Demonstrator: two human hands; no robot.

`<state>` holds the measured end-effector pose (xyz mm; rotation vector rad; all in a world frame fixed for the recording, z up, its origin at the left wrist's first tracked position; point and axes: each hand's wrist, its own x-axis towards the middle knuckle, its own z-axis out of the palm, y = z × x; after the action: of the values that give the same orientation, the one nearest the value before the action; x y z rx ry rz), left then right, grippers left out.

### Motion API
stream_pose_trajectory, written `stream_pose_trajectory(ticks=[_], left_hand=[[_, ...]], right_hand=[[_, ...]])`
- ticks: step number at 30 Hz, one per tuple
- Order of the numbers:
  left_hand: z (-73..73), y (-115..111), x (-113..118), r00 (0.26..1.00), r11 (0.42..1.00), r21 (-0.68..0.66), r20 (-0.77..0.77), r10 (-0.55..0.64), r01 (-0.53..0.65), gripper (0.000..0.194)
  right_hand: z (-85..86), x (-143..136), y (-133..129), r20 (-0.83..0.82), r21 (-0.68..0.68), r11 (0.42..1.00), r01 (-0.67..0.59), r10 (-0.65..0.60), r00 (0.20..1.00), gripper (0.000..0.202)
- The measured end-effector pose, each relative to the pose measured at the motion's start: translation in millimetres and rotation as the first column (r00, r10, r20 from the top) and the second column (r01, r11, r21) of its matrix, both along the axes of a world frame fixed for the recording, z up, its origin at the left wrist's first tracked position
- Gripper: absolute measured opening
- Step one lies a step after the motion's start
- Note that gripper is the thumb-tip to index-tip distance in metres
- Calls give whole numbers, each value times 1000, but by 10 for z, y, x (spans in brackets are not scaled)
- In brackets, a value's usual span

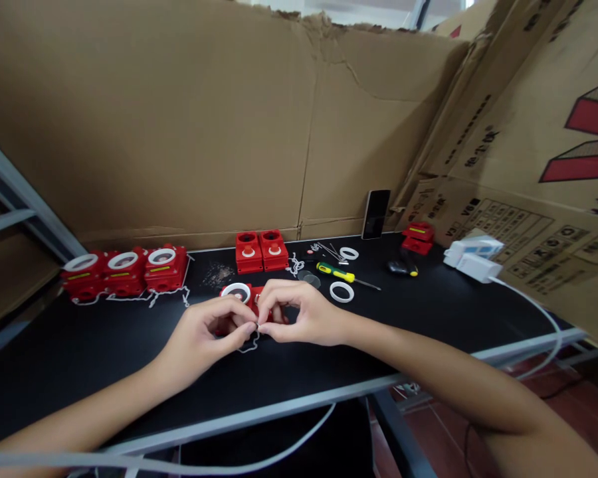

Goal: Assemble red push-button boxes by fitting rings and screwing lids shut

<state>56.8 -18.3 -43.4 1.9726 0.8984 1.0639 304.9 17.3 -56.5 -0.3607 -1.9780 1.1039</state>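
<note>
Red plastic box (254, 301) with a white ring (236, 289) on its top sits near the middle of the frame, on a black counter (418, 318) with a grey metal edge. The two hands partly cover it. A thin white cord (252, 344) hangs in a loose curve just below the fingertips.

The left hand (212, 335) and right hand (301, 312) meet in front of the box, each with thumb and forefinger pinched together at the cord's upper end. A tiny dark piece shows between the fingertips, too small to make out.

At the left of the frame, three red boxes with white rings (124, 272) stand side by side, with white cord (129, 297) lying along their front. Behind the hands, two red boxes with round knobs (262, 252) stand together near a tall cardboard wall (189, 133). Dark crumbs (218, 274) are scattered to their left.

Right of centre lie a green and yellow screwdriver (335, 271), two loose white rings, one behind it (349, 253) and one in front (341, 292), clear discs (309, 280) and thin metal pieces (333, 252). A flat dark device with a pale rim (376, 214) leans upright against the cardboard.

Farther right are a small red part (418, 238), a black object with a yellow tip (401, 265) and white blocks (473, 257) with a white cable (538, 307) curving over the counter's edge.
</note>
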Motion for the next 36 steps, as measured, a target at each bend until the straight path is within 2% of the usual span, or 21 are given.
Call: stream_pose_trajectory(ticks=[4, 11, 18, 23, 36], left_hand=[[-5, 11, -21, 999, 996, 86, -45, 14, -10, 16], [-16, 17, -62, 997, 995, 103, -82, 13, -5, 16], [22, 1, -51, 991, 948, 317, -119, 60, -19, 15], [46, -17, -25, 989, 909, 416, -119, 85, -28, 16], [41, -26, -35, 989, 921, 388, -119, 86, -33, 13]], right_hand=[[-2, -1, -1, -1, 22, 1000, -5, 5, 1000, 9], [23, -18, 18, 18, 5, 1000, -17, 17, 1000, 11], [52, -12, 14, 34, -83, 996, -41, 43, 998, 12], [46, -6, 5, 54, -66, 998, -26, 29, 998, 13], [-6, -14, 13, 29, 103, 994, 31, -34, 999, 12]])
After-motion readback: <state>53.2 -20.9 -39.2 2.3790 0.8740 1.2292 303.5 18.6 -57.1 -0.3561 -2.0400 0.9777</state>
